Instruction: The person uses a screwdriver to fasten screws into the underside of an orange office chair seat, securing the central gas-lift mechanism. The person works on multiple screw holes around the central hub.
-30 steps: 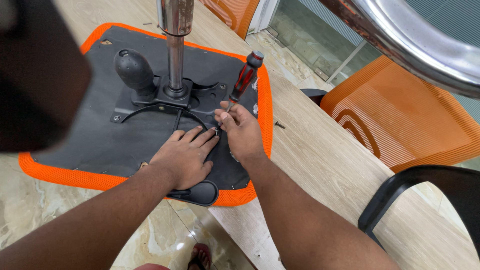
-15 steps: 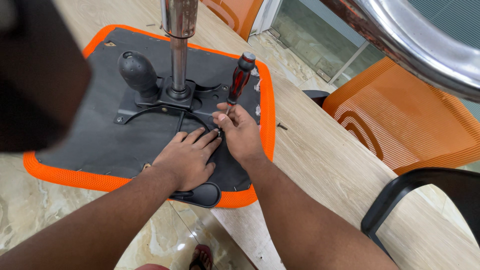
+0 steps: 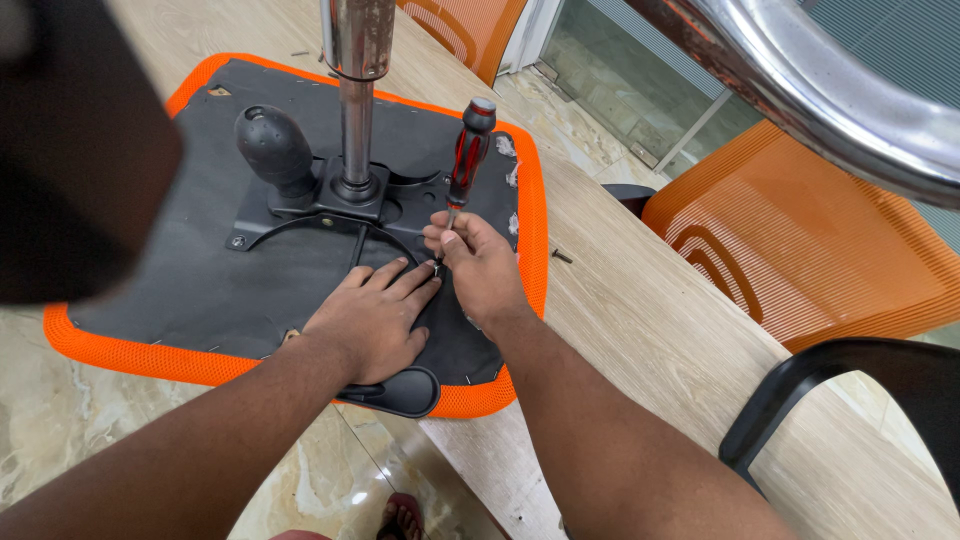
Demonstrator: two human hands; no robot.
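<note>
An upturned orange mesh chair seat (image 3: pixel 120 350) with a black underside lies on a wooden table. A black metal mechanism plate (image 3: pixel 330 205) with a chrome gas cylinder (image 3: pixel 355 110) and a black knob (image 3: pixel 272 148) is fixed at its middle. My left hand (image 3: pixel 372 318) lies flat on the black underside, fingers spread. My right hand (image 3: pixel 478 262) pinches the shaft of a red and black screwdriver (image 3: pixel 468 150), held near upright with its tip at the plate's arm.
A wooden table top (image 3: pixel 640 330) runs to the right with a small screw (image 3: pixel 561 256) on it. An orange mesh chair back (image 3: pixel 800 260), a black armrest (image 3: pixel 830 390) and a chrome chair leg (image 3: pixel 820 90) are near. A dark blurred object (image 3: pixel 70 150) fills the upper left.
The screwdriver's handle has tilted slightly more upright. Both hands stay at the same spot on the seat.
</note>
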